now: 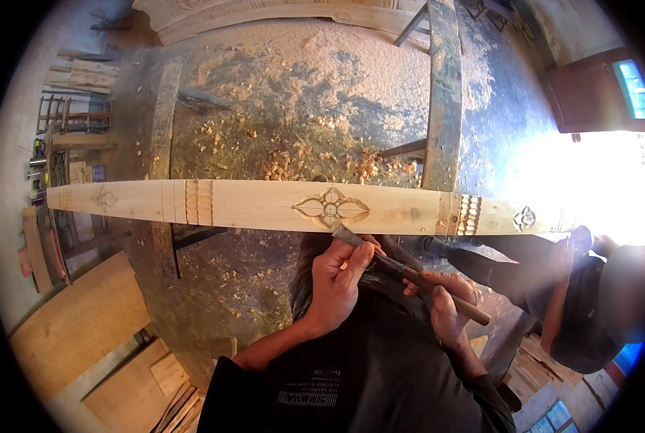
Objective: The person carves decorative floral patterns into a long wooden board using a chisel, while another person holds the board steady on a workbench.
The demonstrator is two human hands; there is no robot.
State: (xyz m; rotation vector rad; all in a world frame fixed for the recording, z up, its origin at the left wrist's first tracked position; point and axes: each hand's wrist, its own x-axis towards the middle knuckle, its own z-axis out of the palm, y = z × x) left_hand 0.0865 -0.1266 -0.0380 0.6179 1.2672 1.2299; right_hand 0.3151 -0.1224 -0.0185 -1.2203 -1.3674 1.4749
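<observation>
A long pale wooden board (261, 206) lies crosswise in front of me, with a four-petal flower carving (330, 208) near its middle. I hold a wood chisel (427, 283) slantwise just on the near side of the board. My left hand (335, 280) is closed around its blade end, with the flat metal tip showing past the fingers, close to the board's near edge below the flower. My right hand (449, 307) is closed on the brown wooden handle, its fingers partly hidden. Whether the tip touches the board, I cannot tell.
Two wooden trestle beams (445, 94) (165, 123) run under the board. Wood shavings (283, 164) litter the dark floor. At the right, another person (578, 303) in dark clothes stands by the board's end. Panels (84, 325) lean at lower left; a carved piece (265, 14) lies far off.
</observation>
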